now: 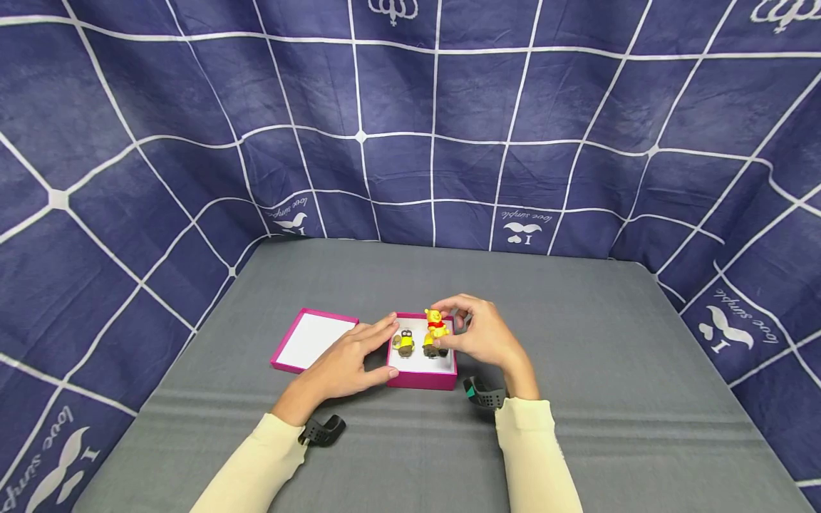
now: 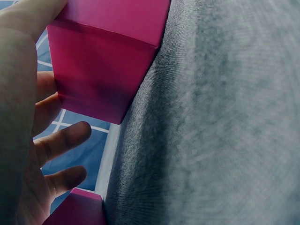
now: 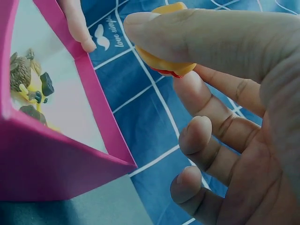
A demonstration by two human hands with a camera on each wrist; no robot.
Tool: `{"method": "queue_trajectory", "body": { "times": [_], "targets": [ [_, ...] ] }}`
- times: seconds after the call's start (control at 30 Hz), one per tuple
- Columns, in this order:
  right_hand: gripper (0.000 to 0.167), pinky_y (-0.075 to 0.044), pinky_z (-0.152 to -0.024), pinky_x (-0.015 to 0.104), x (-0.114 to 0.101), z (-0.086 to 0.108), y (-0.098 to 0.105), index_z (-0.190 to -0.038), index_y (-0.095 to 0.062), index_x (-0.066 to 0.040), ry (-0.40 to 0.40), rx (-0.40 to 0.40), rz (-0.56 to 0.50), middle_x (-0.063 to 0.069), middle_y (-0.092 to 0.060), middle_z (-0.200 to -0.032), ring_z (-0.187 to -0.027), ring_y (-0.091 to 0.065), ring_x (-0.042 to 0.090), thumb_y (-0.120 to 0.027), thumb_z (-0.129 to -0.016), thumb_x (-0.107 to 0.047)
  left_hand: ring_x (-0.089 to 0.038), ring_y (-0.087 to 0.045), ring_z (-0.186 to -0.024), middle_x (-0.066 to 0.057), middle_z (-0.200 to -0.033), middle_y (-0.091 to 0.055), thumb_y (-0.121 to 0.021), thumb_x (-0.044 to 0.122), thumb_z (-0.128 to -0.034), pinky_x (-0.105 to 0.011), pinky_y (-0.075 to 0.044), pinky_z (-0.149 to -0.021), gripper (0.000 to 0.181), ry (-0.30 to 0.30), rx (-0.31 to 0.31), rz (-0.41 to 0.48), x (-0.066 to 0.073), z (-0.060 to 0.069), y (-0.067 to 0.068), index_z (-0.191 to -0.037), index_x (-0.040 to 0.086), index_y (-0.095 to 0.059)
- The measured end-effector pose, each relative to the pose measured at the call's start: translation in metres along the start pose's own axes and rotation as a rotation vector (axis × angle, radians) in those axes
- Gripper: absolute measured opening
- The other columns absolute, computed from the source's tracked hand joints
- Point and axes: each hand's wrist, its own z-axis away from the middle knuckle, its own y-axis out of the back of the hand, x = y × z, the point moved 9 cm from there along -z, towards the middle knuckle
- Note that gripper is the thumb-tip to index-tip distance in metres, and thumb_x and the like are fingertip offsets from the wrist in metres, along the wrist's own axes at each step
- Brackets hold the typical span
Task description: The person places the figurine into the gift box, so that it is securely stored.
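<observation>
My right hand (image 1: pixel 477 331) pinches a yellow bear figurine (image 1: pixel 436 324) in a red shirt between thumb and fingertips, above the right part of a magenta box (image 1: pixel 423 380). In the right wrist view, the thumb covers most of the bear figurine (image 3: pixel 164 64). Inside the white-lined box lie a minion figurine (image 1: pixel 405 344) on the left and another yellow and brown figurine (image 1: pixel 429 348), partly hidden below the bear. Along the box's left side rests my left hand (image 1: pixel 349 360), fingers fairly straight, thumb near the front left corner. The left wrist view shows the box's outer wall (image 2: pixel 101 70).
A magenta-rimmed box lid (image 1: pixel 314 340), white inside up, lies left of the box, partly behind the left hand. Grey cloth (image 1: pixel 616 370) covers the table. A blue curtain (image 1: pixel 474 92) with white lines encloses the back and sides.
</observation>
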Motion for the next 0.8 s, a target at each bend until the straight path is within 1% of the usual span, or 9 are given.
{"method": "queue_trajectory", "body": {
  "times": [0.13, 0.23, 0.4, 0.47, 0.6, 0.7, 0.8],
  "targets": [
    [0.051, -0.044, -0.062, 0.026, -0.001, -0.001, -0.003, -0.111, -0.076, -0.030, 0.005, -0.005, 0.002, -0.004, -0.067, -0.092, -0.074, -0.057, 0.021, -0.094, -0.066, -0.013, -0.010, -0.049, -0.132, 0.015, -0.164, -0.029, -0.056, 0.072, -0.0888, -0.051, -0.034, -0.118, 0.083, -0.002, 0.002, -0.005, 0.000, 0.000, 0.000, -0.154, 0.023, -0.042],
    [0.051, -0.045, -0.061, 0.027, -0.001, 0.000, -0.004, -0.111, -0.075, -0.029, 0.004, -0.014, -0.002, -0.006, -0.067, -0.092, -0.074, -0.057, 0.018, -0.094, -0.067, -0.014, -0.010, -0.049, -0.132, 0.014, -0.164, -0.030, -0.057, 0.070, -0.0889, -0.051, -0.034, -0.117, 0.082, -0.003, 0.005, -0.004, 0.000, 0.000, 0.000, -0.154, 0.022, -0.042],
    [0.049, -0.047, -0.061, 0.027, -0.002, 0.000, -0.007, -0.112, -0.075, -0.030, -0.012, -0.039, 0.002, -0.007, -0.066, -0.090, -0.075, -0.057, 0.018, -0.093, -0.068, -0.017, -0.011, -0.048, -0.134, 0.014, -0.165, -0.029, -0.056, 0.071, -0.0891, -0.053, -0.034, -0.117, 0.082, 0.009, -0.002, -0.009, 0.000, 0.001, 0.000, -0.155, 0.024, -0.041],
    [0.049, -0.047, -0.061, 0.027, -0.002, 0.001, -0.008, -0.112, -0.075, -0.030, -0.014, -0.047, 0.006, -0.007, -0.067, -0.091, -0.076, -0.057, 0.020, -0.093, -0.069, -0.018, -0.010, -0.048, -0.133, 0.016, -0.165, -0.028, -0.056, 0.072, -0.0890, -0.052, -0.036, -0.116, 0.082, 0.014, -0.006, -0.014, -0.001, 0.001, -0.002, -0.155, 0.025, -0.041],
    [0.049, -0.048, -0.063, 0.028, -0.004, 0.000, -0.012, -0.113, -0.075, -0.029, -0.002, -0.058, 0.009, -0.004, -0.067, -0.094, -0.079, -0.060, 0.028, -0.093, -0.069, -0.019, -0.009, -0.048, -0.131, 0.017, -0.164, -0.028, -0.056, 0.072, -0.0886, -0.047, -0.041, -0.112, 0.082, 0.016, 0.000, -0.015, -0.001, 0.001, -0.002, -0.154, 0.025, -0.041],
    [0.048, -0.048, -0.064, 0.027, -0.005, -0.001, -0.015, -0.113, -0.075, -0.028, 0.012, -0.072, 0.007, 0.000, -0.068, -0.095, -0.081, -0.061, 0.034, -0.093, -0.069, -0.019, -0.009, -0.048, -0.132, 0.017, -0.164, -0.028, -0.057, 0.071, -0.0884, -0.047, -0.041, -0.112, 0.082, 0.012, 0.002, -0.011, -0.001, 0.000, -0.001, -0.154, 0.024, -0.042],
    [0.048, -0.047, -0.064, 0.027, -0.007, -0.002, -0.017, -0.113, -0.075, -0.025, 0.023, -0.088, 0.000, 0.005, -0.069, -0.096, -0.081, -0.061, 0.036, -0.093, -0.069, -0.018, -0.009, -0.048, -0.132, 0.017, -0.164, -0.028, -0.057, 0.071, -0.0884, -0.047, -0.041, -0.112, 0.082, 0.012, 0.001, -0.014, -0.001, 0.000, -0.001, -0.154, 0.025, -0.041]
  ]
}}
